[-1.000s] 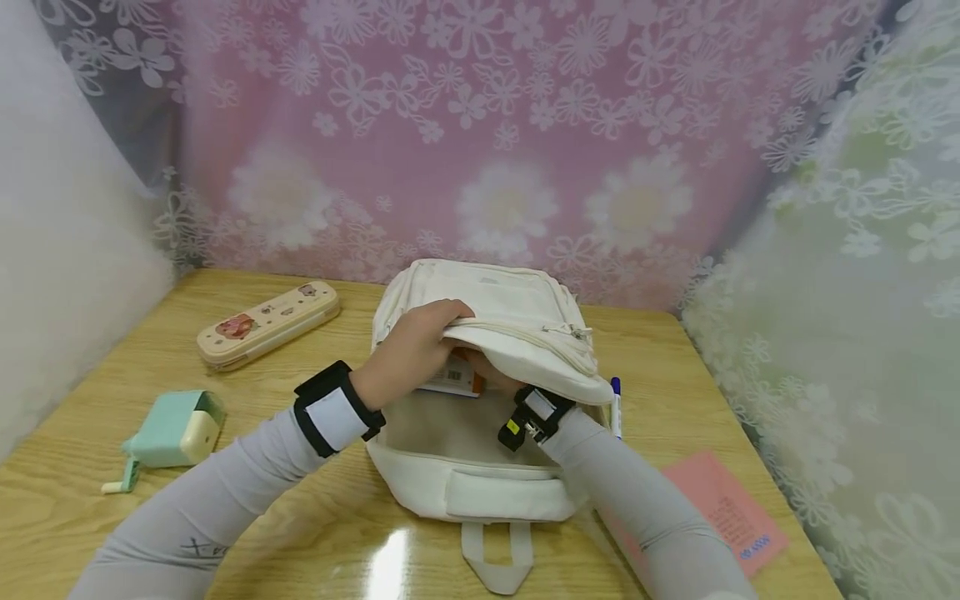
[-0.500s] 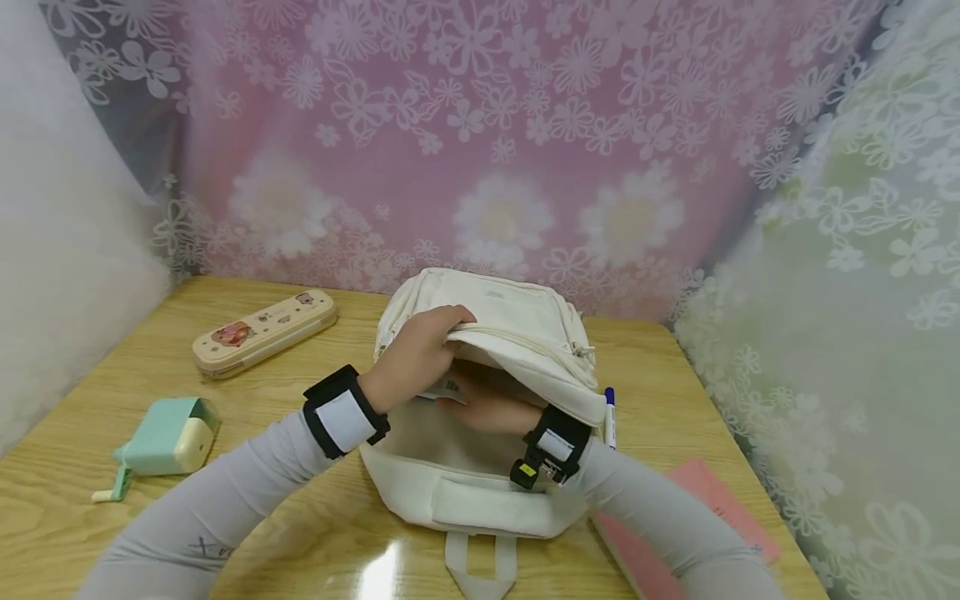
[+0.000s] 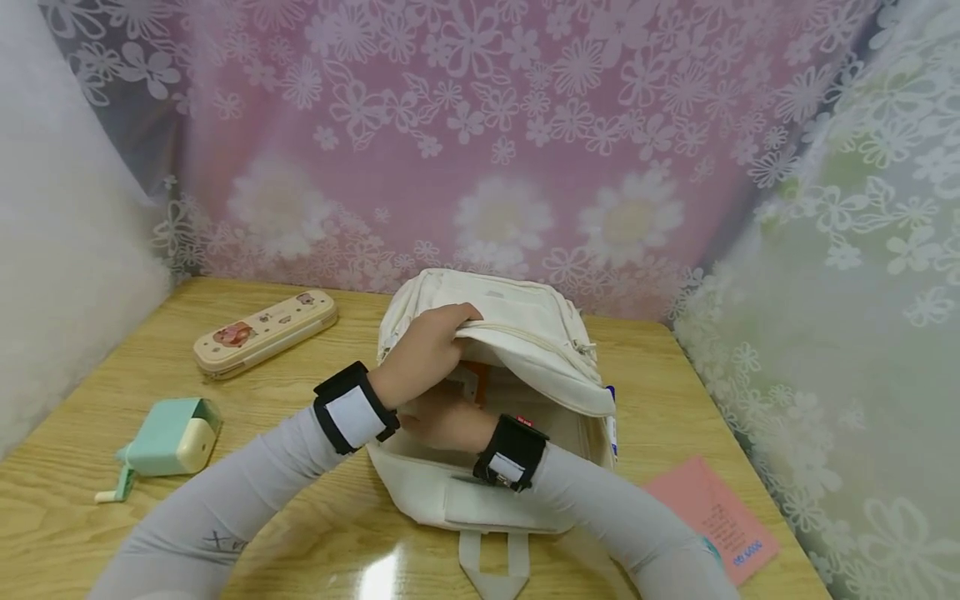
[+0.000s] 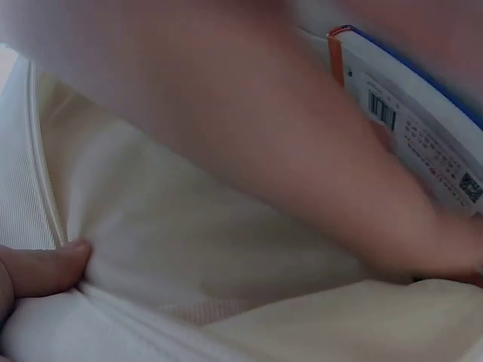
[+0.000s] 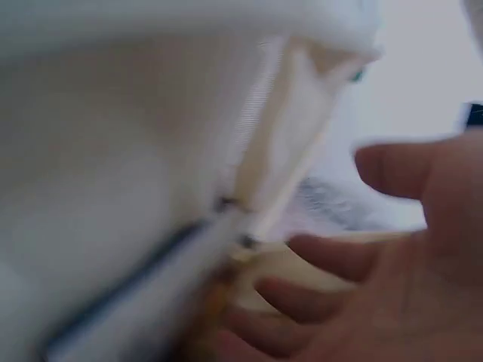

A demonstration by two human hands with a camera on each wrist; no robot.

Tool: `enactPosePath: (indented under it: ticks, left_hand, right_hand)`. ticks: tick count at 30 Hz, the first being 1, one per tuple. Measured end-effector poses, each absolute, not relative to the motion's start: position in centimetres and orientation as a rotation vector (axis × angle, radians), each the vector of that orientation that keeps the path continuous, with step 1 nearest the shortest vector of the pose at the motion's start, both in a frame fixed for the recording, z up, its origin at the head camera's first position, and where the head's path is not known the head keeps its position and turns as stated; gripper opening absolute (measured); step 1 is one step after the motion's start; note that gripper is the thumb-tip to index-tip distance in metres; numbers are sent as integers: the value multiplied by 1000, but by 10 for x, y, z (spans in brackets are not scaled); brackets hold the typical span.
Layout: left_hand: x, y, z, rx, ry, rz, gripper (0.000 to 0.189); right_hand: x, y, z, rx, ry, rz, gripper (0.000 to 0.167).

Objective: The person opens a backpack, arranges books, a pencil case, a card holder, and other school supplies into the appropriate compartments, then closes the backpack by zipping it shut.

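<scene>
Since the earlier frame, the right hand (image 3: 438, 417) has shifted leftward within the mouth of the white backpack (image 3: 491, 304), so that it lies just below the left hand (image 3: 429, 346), which stays at the raised flap. Left of the backpack and nearer the person, a mint-green device with a crank handle (image 3: 168, 437) lies on the wooden table (image 3: 285, 517). Farther back on that same side, apart from the backpack, rests a cream pencil case (image 3: 266, 332) with a bear print. At the backpack's left side, the left hand pinches the edge of the flap between thumb and fingers, holding it up. Inside the backpack, the right hand has its fingers loosely extended and its thumb spread away, gripping nothing visible. Near it, also inside, stands a book (image 4: 423, 136) with an orange spine and a barcode; whether the fingertips touch it, one cannot tell. Just beside the backpack's right edge lies a blue-capped marker (image 3: 612, 429), partly hidden. Farther right and nearer the person, a pink booklet (image 3: 712, 517) lies apart from the backpack, partly covered by the right sleeve (image 3: 622, 517).
</scene>
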State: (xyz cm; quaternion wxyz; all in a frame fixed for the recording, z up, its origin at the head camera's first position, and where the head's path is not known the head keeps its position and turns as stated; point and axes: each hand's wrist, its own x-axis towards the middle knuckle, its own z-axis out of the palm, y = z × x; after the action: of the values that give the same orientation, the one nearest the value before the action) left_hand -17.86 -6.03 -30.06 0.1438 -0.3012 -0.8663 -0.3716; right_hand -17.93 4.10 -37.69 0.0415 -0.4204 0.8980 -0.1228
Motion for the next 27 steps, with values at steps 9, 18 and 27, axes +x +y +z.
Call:
enactPosePath:
  ticks: [9,18,27]
  left_hand:
    - [-180,-67,-304,-841,-2518,-1079,15]
    - [-174,-66,-321,-855,-2547,-1081,15]
    - [-172,-69,-323,-814,-2544,-1125,22]
  right_hand:
    - [-134,123,-295,-1386,2224,-115,45]
    - [-117,277,-291,-1014,2178,-437,49]
    - [-143,370,-361,-838,2460,-307,86]
